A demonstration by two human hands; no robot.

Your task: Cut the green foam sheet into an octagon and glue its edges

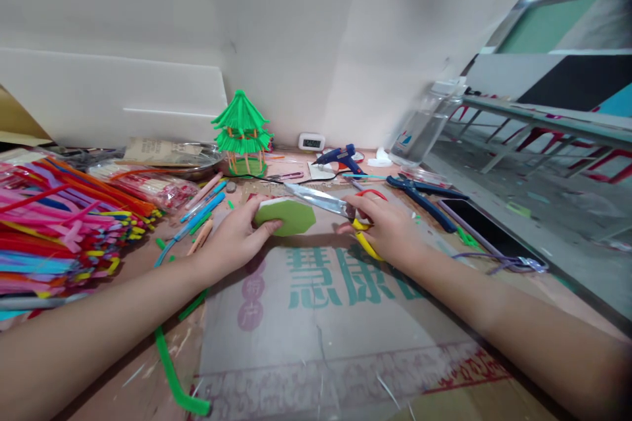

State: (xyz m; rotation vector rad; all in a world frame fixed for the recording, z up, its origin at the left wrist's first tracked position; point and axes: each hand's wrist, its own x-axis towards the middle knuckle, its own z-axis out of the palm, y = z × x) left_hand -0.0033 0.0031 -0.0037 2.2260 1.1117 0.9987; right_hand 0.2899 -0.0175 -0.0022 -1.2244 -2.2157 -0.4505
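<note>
My left hand [251, 227] pinches a green many-sided piece of card [291, 218], thumb on its face and fingers behind. A pale edge shows along the card's top. In my right hand [388, 220] is a pair of scissors [320, 199] with red and yellow handles. Their blades point left, just above and behind the card's upper right edge; whether they touch it I cannot tell. Both hands are over a printed cardboard sheet [257, 355]. Behind them stands a small green pagoda model [241, 135] with a two-tier fuzzy roof.
Piled pipe cleaners [54, 230] fill the left side. A blue glue gun [340, 156], a white timer [311, 141] and a water bottle [424, 125] stand at the back. Pliers [424, 200] and a phone [488, 230] lie right, near the table edge.
</note>
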